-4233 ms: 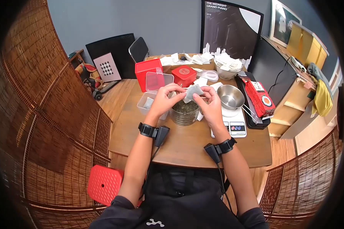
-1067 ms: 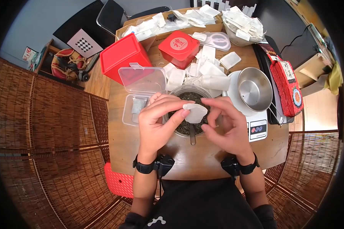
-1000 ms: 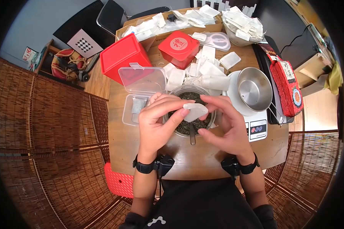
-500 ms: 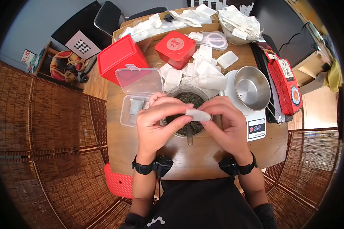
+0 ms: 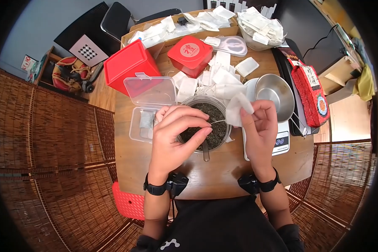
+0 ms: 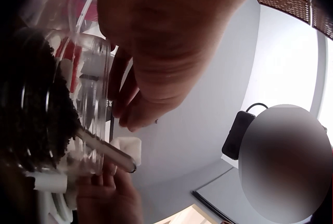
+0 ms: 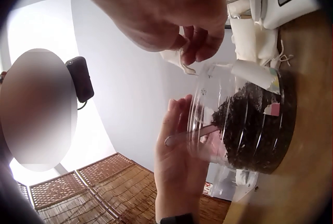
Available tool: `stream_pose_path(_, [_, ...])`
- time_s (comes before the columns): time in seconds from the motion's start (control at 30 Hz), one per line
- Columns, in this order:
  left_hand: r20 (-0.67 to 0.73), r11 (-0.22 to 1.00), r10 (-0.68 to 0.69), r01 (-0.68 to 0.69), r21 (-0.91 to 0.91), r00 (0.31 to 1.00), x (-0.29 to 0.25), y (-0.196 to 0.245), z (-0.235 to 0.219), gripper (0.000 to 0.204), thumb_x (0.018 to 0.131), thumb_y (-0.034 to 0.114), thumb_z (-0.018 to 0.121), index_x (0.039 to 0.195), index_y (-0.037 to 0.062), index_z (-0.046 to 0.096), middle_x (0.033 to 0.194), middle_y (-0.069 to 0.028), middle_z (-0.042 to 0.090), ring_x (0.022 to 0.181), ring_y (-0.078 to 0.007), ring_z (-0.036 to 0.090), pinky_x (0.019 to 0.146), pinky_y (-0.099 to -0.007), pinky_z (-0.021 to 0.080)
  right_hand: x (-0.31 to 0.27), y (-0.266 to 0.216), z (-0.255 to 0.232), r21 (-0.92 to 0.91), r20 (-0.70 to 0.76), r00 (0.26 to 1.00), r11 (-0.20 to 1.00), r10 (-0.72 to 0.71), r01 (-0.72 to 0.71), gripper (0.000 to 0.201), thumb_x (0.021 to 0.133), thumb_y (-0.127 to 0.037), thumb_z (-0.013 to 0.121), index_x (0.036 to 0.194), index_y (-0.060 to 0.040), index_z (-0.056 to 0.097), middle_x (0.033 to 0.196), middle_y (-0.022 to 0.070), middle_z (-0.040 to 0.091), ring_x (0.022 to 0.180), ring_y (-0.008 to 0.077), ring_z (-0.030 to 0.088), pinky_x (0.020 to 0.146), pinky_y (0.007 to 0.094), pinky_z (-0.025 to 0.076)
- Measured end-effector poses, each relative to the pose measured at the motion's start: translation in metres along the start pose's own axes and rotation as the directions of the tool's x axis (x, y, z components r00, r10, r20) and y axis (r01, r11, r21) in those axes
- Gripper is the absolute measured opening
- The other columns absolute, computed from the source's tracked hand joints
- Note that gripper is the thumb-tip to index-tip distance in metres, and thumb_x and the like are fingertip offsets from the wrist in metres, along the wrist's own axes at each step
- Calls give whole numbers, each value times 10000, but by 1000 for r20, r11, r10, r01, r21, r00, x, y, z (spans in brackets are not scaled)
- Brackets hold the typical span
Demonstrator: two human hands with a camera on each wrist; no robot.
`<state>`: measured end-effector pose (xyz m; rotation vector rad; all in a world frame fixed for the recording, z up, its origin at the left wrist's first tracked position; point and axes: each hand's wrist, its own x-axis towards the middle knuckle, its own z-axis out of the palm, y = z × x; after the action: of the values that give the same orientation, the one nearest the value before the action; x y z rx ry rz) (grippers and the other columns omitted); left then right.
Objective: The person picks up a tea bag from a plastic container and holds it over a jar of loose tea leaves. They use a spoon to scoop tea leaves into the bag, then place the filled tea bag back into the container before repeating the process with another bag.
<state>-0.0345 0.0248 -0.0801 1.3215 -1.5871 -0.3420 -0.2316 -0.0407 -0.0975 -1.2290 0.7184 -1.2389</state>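
Note:
My right hand [image 5: 260, 128] pinches a small white drawstring tea bag [image 5: 236, 110] between thumb and fingers, over the right side of a clear jar. From the bag a thin string [image 5: 218, 121] runs left to the fingertips of my left hand [image 5: 172, 136], which pinch its end. Below both hands stands the jar [image 7: 260, 125], filled with dark loose tea leaves [image 5: 216, 133]. A spoon [image 5: 206, 152] leans in it with its handle over the near rim. Left of the jar lies an open clear plastic box [image 5: 133, 131], holding a greyish filled tea bag [image 5: 147, 119].
Loose white tea bags [image 5: 227, 76] lie behind the jar. A red box [image 5: 128, 65] and a red square tin [image 5: 190, 51] stand farther back. On the right, a steel pan [image 5: 273, 94] sits on a white scale [image 5: 284, 147], beside a red package [image 5: 311, 88].
The white bag has passed from my left fingers to my right hand and moved right, its string now drawn out leftward. Earliest, both hands held a greyish bag above the jar.

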Motion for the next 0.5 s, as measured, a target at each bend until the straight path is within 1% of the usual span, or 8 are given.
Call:
stream_pose_path(0.1, [3,1000,-18,18,4,1000,0,3,-2,124,809,96,834,913,109,766,1015,-6,754,992,-198,672,963,-361,375,7,3,3,52,-85,996,999,21,-17,144,1042,-26,595,1121,-38,475,1023,107,702,854,137,675,731,271,534])
stream_pose_path(0.2, [-24,998,-66,67,20,998,-3,10,-8,119,834,73,807,945,87,765,1016,-40,753,991,-203,678,964,-363,391,11,9,1,101,-76,997,995,-4,11,161,1038,-24,602,1127,-37,469,1158,143,678,904,140,665,748,287,554])
stream_pose_path(0.27, [-114,976,-180,163,-146,977,-12,12,-12,149,845,57,787,992,73,770,1062,-58,754,1001,-207,677,914,-373,437,13,9,2,54,-94,995,998,18,-12,314,1030,13,588,1303,7,432,1390,202,533,1117,194,651,884,283,567])
stream_pose_path(0.37, [-291,984,-144,106,-143,946,-23,53,-28,32,882,43,728,901,65,742,996,-60,737,931,-207,667,841,-393,478,16,-2,9,27,19,999,999,34,-34,570,1025,-14,604,1518,9,318,1536,237,400,1304,259,575,1051,333,506])
stream_pose_path(0.4, [-356,989,82,-119,-85,931,-32,57,-39,81,928,106,666,949,33,693,990,-117,693,989,-261,657,915,-409,497,13,-1,7,12,66,996,998,56,-57,733,1019,-41,622,1608,0,187,1584,261,349,1446,313,447,1188,398,380])
stream_pose_path(0.43, [-409,942,301,-336,-15,861,-44,60,-54,174,975,170,604,996,2,645,985,-174,650,1047,-315,647,989,-424,516,10,0,7,-2,63,996,998,57,-57,733,1019,-41,622,1608,0,187,1584,261,349,1446,313,447,1188,398,380])
stream_pose_path(0.47, [-634,903,378,-419,93,675,-59,71,-64,297,979,325,565,1012,35,620,951,-193,617,998,-321,663,955,-452,546,7,0,10,-19,64,996,998,61,-60,737,1017,-45,625,1606,1,185,1587,264,342,1463,323,420,1212,417,340])
stream_pose_path(0.5, [-738,564,405,-782,-263,540,-88,93,-81,303,970,373,643,1102,101,673,1110,-98,663,1048,-239,645,1021,-471,473,4,0,11,-42,65,996,997,65,-62,741,1015,-48,627,1605,2,182,1590,268,335,1479,334,393,1236,436,300])
